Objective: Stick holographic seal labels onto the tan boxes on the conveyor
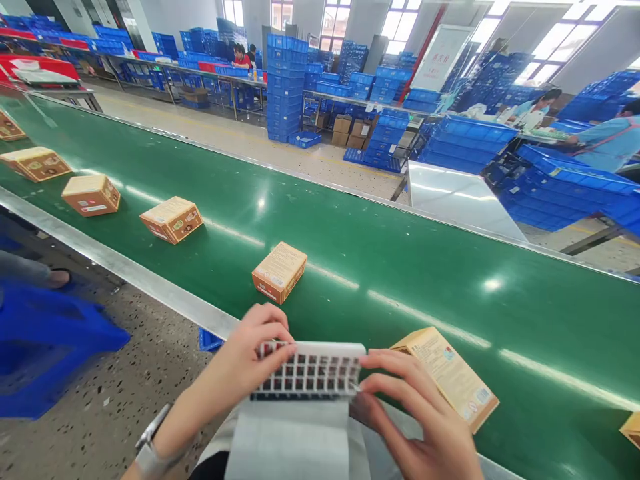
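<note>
In front of me is a white strip with a grid of small dark squares (310,375), which looks like a roll of stickers; motion blurs it. My left hand (255,357) pinches its upper left corner between thumb and fingers. At the right edge my right hand (415,407) has its thumb and fingertips closed on the strip's side. A paler, plain length of the strip (293,437) hangs down toward my lap. Just beyond my right fingers lies a tan and brown carton (450,373), partly covered by that hand. Another small carton (280,270) sits past my left hand.
A green conveyor belt (345,233) with a metal edge (125,267) crosses before me, carrying several more cartons (173,219). Blue crates (287,87) stand stacked beyond it. A blue plastic item (50,347) is at lower left. Co-workers (607,137) sit across the room.
</note>
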